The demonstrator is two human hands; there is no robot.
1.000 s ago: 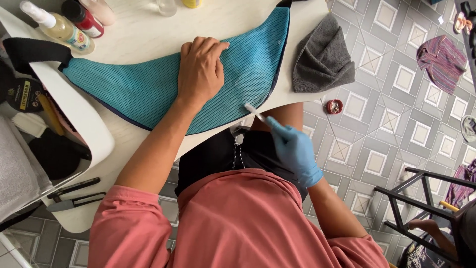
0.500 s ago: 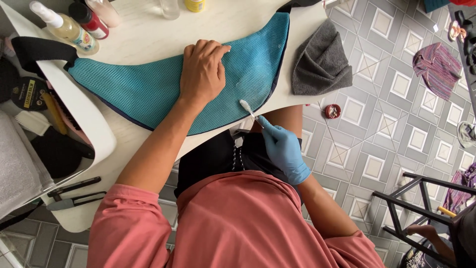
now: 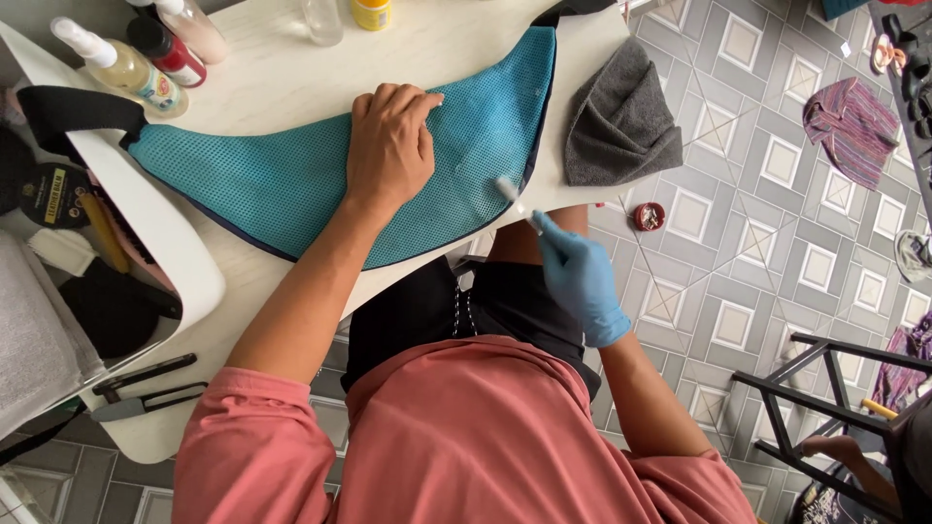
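Observation:
A teal mesh bag (image 3: 291, 180) with a dark trim lies flat across the white table (image 3: 291, 87). My bare left hand (image 3: 390, 146) presses palm down on its middle, fingers together. My right hand (image 3: 578, 281), in a blue glove, grips a small white brush (image 3: 513, 194). The brush head touches the bag's lower right edge near the table's front rim. A black strap (image 3: 78, 109) runs off the bag's left end.
Spray bottles (image 3: 126, 63) and jars (image 3: 372, 12) stand along the table's far side. A grey folded cloth (image 3: 621, 121) lies on the right end. Black tools (image 3: 146, 386) rest at the near left. A tiled floor with a striped cloth (image 3: 849, 121) and a black metal frame (image 3: 825, 398) lies to the right.
My right hand has moved the small brush up and right along the bag's lower edge. The left hand has stayed pressed on the bag.

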